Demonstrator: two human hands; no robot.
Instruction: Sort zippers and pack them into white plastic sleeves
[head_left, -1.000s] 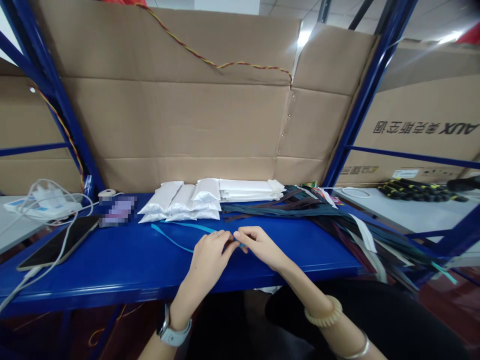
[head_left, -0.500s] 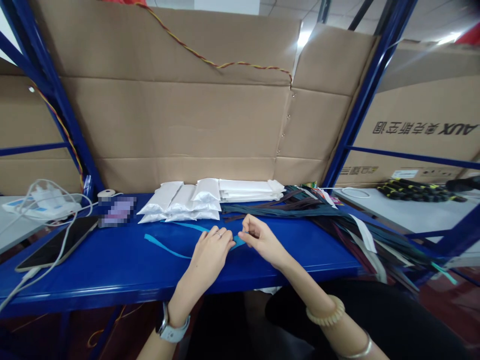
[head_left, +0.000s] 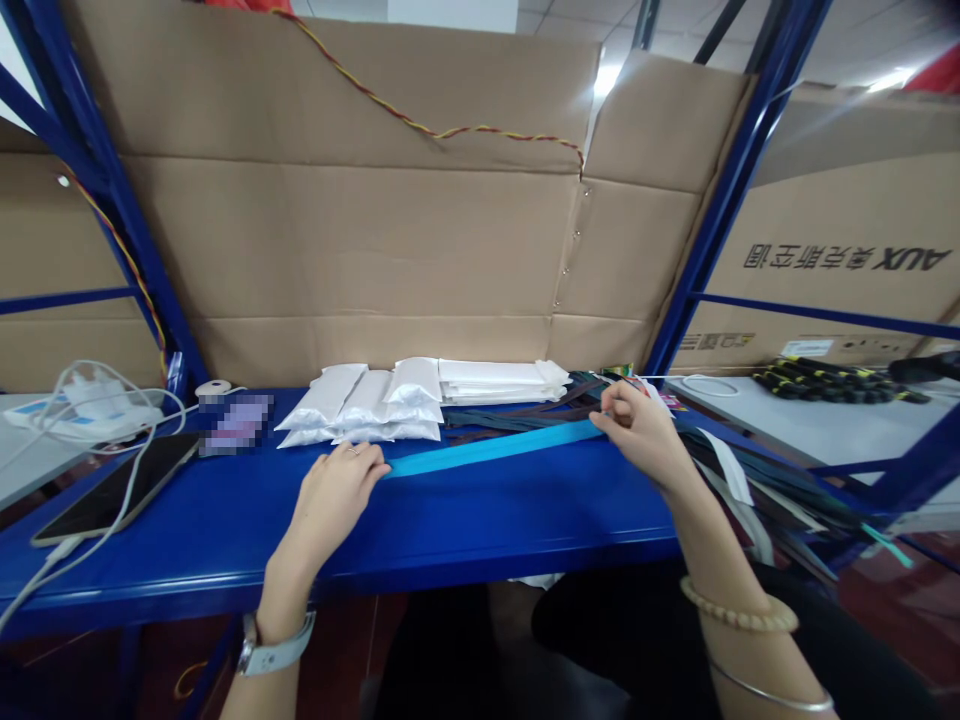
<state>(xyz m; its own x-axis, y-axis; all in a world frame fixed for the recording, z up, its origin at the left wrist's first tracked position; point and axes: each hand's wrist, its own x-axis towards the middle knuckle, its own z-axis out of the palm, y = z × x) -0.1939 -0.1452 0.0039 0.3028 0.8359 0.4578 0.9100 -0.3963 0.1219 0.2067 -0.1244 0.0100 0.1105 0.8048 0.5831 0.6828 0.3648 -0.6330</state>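
Note:
A light blue zipper (head_left: 491, 450) is stretched in a flat, nearly straight band above the blue shelf, rising slightly to the right. At its left end my left hand (head_left: 334, 495) is closed, pinching the tape between thumb and fingers. My right hand (head_left: 641, 430) pinches the other end with thumb and forefinger, the remaining fingers curled. The slider is too small to make out. Dark teal and brown zippers (head_left: 517, 412) lie in a heap behind and to the right, partly covered by my right hand.
White packets (head_left: 360, 400) are stacked at the back against the cardboard panel (head_left: 375, 240). On the left lie a phone (head_left: 124, 485) with a white cable and a small white roll (head_left: 213, 390). Blue uprights (head_left: 739, 180) stand either side; the blue shelf's front edge (head_left: 450, 575) runs before me.
My hands have moved from close together to wide apart, the left going left and the right going right. The zipper, earlier with two loose tails at left, is now drawn out as one band.

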